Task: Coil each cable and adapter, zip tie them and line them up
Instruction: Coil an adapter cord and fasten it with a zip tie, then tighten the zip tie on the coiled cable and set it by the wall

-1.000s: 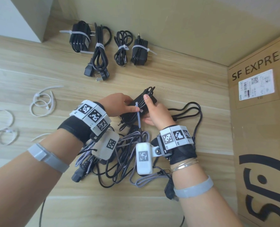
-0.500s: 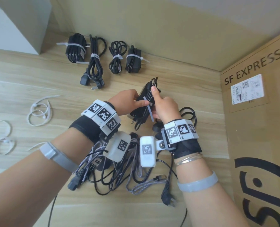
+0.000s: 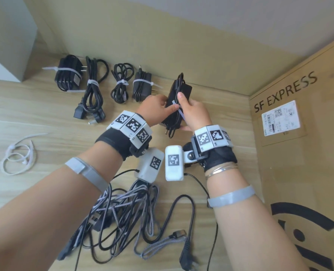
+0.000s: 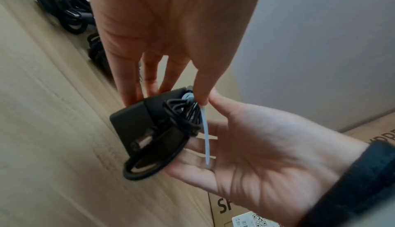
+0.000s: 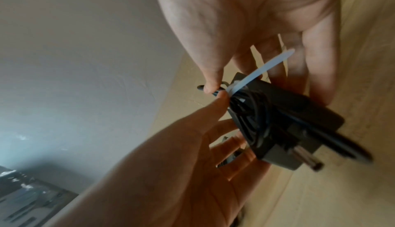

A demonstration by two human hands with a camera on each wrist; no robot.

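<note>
Both hands hold a black adapter above the wooden floor, its cable coiled round it and a white zip tie looped about the middle. My left hand grips it from the left, thumb at the tie's head. My right hand pinches it from the right, thumb on top and fingers beneath. In the left wrist view the adapter sits under my left hand, with the tie's tail hanging over the right palm. The right wrist view shows the adapter and the zip tie.
Several tied bundles lie in a row by the back wall, just left of the held adapter. A tangle of loose cables lies under my forearms. Spare zip ties lie at the left. A cardboard box stands at the right.
Both hands have lifted the adapter off the cable pile and carried it away from me toward the right end of the row. The tie's tail now points down and right.
</note>
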